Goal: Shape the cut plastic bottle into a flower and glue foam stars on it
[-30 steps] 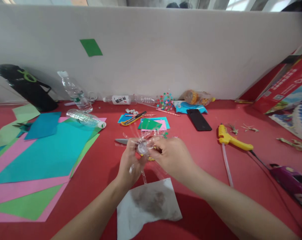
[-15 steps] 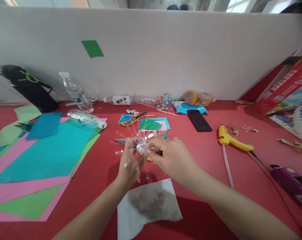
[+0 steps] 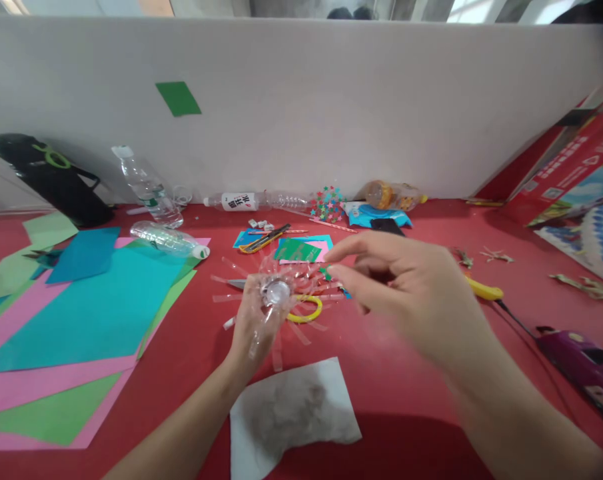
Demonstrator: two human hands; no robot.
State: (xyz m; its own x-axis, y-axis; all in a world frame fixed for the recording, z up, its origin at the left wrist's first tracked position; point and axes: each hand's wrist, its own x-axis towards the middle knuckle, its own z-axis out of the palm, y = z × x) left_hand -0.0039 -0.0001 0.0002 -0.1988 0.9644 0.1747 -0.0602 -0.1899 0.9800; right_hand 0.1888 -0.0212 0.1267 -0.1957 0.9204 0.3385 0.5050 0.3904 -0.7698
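Note:
My left hand grips a clear plastic bottle piece cut into thin strips that fan out like petals around its round centre. My right hand hovers above the table to the right of it, lifted toward the camera, fingers loosely curled and apart with nothing in them. Scissors with a yellow handle lie on the red table just behind the plastic piece.
Coloured paper sheets cover the left. A stained white sheet lies near me. Clear bottles, small paper pieces with a cutter, star confetti, a yellow glue gun, a purple object and a red box surround the hands.
My right hand has let go of the plastic piece and risen up and to the right. The strips now fan out freely from my left hand, and the yellow scissor handle shows.

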